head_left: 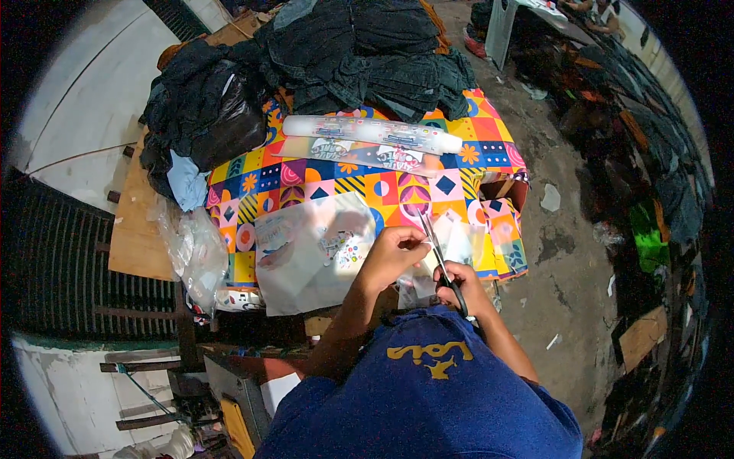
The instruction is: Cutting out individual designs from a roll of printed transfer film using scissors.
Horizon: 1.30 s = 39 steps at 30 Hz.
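In my right hand (465,286) is a pair of scissors (436,246) with dark handles, its blades pointing away from me over the table. My left hand (392,258) is beside the blades, thumb and fingertips pinched together; whatever they hold is too small to make out. A pale translucent sheet (459,241) lies just past the scissors, partly hidden by them. Left of my left hand, a whitish sheet (302,284) lies flat, bearing several small colourful cut pieces (342,246). A bright patterned cloth (290,176) covers the table under everything.
A roll of printed clear film (367,131) lies across the table beyond my hands. Dark folded garments (359,69) are piled at the far edge. A crumpled plastic bag (200,264) hangs at the left edge. More clothing (657,145) is heaped at right, beyond the concrete floor (554,283).
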Motion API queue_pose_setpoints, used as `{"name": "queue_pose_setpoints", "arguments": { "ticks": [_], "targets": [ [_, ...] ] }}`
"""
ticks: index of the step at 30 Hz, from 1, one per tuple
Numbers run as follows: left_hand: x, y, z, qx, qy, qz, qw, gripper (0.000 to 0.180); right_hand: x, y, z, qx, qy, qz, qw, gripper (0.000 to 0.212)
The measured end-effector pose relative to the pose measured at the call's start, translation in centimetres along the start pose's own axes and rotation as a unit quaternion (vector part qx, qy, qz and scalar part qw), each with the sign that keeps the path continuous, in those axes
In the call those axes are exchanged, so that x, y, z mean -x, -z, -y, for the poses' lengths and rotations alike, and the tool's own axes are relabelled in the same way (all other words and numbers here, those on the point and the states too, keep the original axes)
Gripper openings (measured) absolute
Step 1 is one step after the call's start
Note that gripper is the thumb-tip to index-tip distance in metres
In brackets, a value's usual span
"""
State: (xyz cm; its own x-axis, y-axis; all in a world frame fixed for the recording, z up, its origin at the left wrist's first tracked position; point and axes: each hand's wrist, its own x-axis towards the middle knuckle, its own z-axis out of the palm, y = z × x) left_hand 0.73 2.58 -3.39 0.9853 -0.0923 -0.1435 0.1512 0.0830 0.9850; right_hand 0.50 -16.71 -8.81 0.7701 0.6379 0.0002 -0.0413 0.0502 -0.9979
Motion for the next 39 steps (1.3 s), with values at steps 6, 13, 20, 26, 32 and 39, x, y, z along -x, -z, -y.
{"name": "queue_pose_setpoints", "arguments": {
  "ticks": [6,13,20,26,32,39],
  "targets": [
    [0.5,-0.4,-0.4,0.065,0.021,-0.009,0.998,0.011,0.1,0.1,0.0,0.002,-0.004,-0.006,1.0,0.033],
    [0.8,-0.5,-0.8,0.04,0.037,-0.022,0.998,0.013,0.2,-0.1,0.7,0.001,-0.002,0.001,1.0,0.029],
    [0.6,0.1,-0.6,0.017,0.048,-0.009,0.999,0.012,0.2,0.1,0.6,0.02,-0.008,0.009,1.0,0.026],
    [0.4,0.2,-0.4,0.027,0.047,-0.002,0.999,0.013,0.1,-0.1,1.2,0.03,-0.015,-0.004,0.999,0.024],
    [0.6,-1.4,0.5,0.114,0.021,-0.074,0.99,0.013,-0.1,-0.1,0.8,0.01,-0.021,-0.018,1.0,0.026],
    [0.5,-2.1,1.4,0.251,0.0,-0.097,0.963,0.013,0.0,0.0,0.6,-0.016,-0.032,-0.014,0.999,0.023]
  ]
}}
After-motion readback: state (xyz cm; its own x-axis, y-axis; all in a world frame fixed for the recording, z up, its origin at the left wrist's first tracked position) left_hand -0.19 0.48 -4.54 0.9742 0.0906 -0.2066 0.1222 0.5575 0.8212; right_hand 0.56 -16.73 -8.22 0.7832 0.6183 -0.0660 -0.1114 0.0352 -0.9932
